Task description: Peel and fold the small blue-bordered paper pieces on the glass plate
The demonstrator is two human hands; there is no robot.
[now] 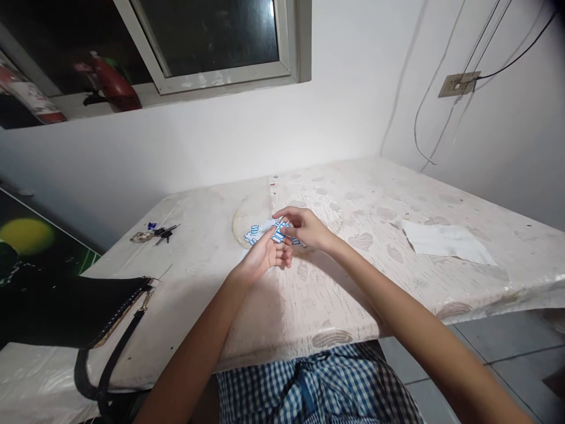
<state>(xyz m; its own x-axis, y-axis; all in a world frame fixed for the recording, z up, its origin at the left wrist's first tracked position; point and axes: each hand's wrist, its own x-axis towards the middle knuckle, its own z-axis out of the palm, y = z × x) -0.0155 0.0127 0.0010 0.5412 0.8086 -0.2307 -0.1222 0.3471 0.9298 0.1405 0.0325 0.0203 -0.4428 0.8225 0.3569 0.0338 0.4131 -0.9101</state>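
A small white cutout with blue lettering or stripes is held up between my two hands over the middle of the table. My left hand grips it from below, thumb on top and the other fingers curled under. From the right, my right hand pinches the same piece with thumb and fingers, its index finger arched above. More blue-and-white cutouts lie behind and around my hands on a round, pale mat. Their exact shapes are partly hidden by my fingers.
A patterned plastic cover lies over the table. Keys lie at the left, near a black bag with a strap. On the right is a white cloth or paper. A red spray bottle stands on the windowsill.
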